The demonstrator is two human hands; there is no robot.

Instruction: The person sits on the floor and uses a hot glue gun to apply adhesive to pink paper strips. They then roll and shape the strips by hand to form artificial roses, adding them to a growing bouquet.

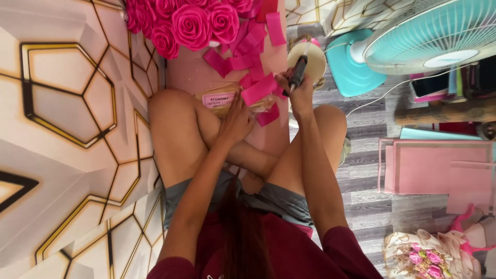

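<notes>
— Closest to you, what shows?

— Dark red sleeves and my crossed legs, then both hands out in front.

— What is the left hand doing?

— My left hand lies flat, fingers spread and loose, on a clear packet of sticks, touching a pink ribbon strip.

— And the right?

— My right hand is clenched around a black glue gun, just beside that same strip.

— Beyond the hands?

— More cut pink strips lie scattered, then a cluster of pink ribbon roses. Off to the right of my right hand stands a teal fan.
</notes>
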